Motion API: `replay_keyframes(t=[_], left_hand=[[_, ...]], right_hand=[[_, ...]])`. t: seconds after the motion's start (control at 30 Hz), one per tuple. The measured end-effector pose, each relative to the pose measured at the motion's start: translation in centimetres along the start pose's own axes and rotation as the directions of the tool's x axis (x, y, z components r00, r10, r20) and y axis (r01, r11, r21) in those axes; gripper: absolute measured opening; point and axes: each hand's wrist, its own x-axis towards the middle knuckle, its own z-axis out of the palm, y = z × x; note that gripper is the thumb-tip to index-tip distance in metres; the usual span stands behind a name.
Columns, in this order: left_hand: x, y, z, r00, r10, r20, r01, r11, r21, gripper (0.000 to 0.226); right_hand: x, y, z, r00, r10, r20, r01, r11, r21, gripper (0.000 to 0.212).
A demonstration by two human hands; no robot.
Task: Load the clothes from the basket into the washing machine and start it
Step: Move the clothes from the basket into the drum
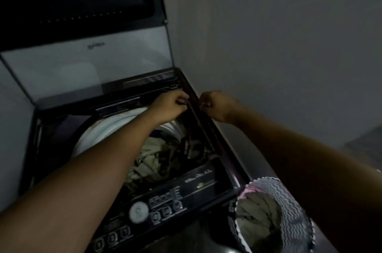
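- Washing machine (237, 153): boxy, glossy dark top-loader; its right rim runs between the two hands.
- Lid (86, 62): flat pale panel in a dark frame, raised behind and left of the hands.
- Basket (289, 196): round, zigzag-patterned wall, beside the machine well below the right hand, with crumpled pale cloth (254, 209) inside.
- Clothes (153, 155): rumpled beige and dark fabric in the ribbed drum, just below the left hand.
- Left hand (172, 106) and right hand (220, 105): fingers curled at the rim, close together; whether they pinch anything, I cannot tell.
- Dial (139, 210): round white knob, far below both hands.
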Motion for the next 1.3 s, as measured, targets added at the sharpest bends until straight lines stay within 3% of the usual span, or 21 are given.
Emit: replay_keyframes(t=[0.23,0.4,0.53,0.7,0.8,0.9,0.97,1.13,1.23,1.3], left_hand=[[2.1,11.0,13.9,0.982,0.084,0.17,-0.073,0.995,-0.074,0.033],[2.7,13.5,26.1,0.938,0.066,0.34,-0.044,0.996,-0.073,0.033],[2.4,10.9,35.4,0.889,-0.019,0.457,0.043,0.998,-0.041,0.028],[0.8,5.2,45.4,0.82,-0.161,0.55,0.188,0.982,0.008,0.023],[0.3,1.3,50.9,0.786,-0.229,0.574,0.258,0.966,0.033,0.02],[-0.1,-2.4,55.5,0.759,-0.287,0.585,0.314,0.948,0.057,0.019],[-0.1,-5.1,58.4,0.753,-0.321,0.575,0.337,0.938,0.082,0.021],[0.1,-10.7,63.8,0.779,-0.384,0.495,0.357,0.922,0.154,0.051],[0.8,-13.3,65.7,0.709,-0.46,0.535,0.449,0.879,0.162,0.095],[1.3,-15.5,66.9,0.661,-0.494,0.565,0.489,0.854,0.174,0.117]], right_hand=[[-9.7,15.0,-0.5,0.968,0.25,0.014,-0.25,0.961,0.119,0.027],[-16.8,24.6,4.2,0.912,0.402,0.085,-0.411,0.897,0.164,0.023],[-21.4,30.2,10.1,0.861,0.476,0.181,-0.505,0.843,0.185,0.023],[-25.7,35.3,18.4,0.841,0.477,0.257,-0.532,0.816,0.227,0.028],[-27.0,38.3,24.7,0.792,0.483,0.373,-0.577,0.791,0.202,0.03],[-27.7,40.6,30.0,0.761,0.483,0.433,-0.607,0.765,0.215,0.012],[-27.4,42.2,33.9,0.735,0.491,0.468,-0.632,0.746,0.21,0.029],[-25.4,44.8,40.5,0.757,0.494,0.429,-0.63,0.726,0.276,0.063],[-23.5,46.2,42.3,0.847,0.414,0.333,-0.508,0.814,0.281,0.086],[-22.4,47.2,43.8,0.889,0.354,0.289,-0.417,0.887,0.197,0.096]])
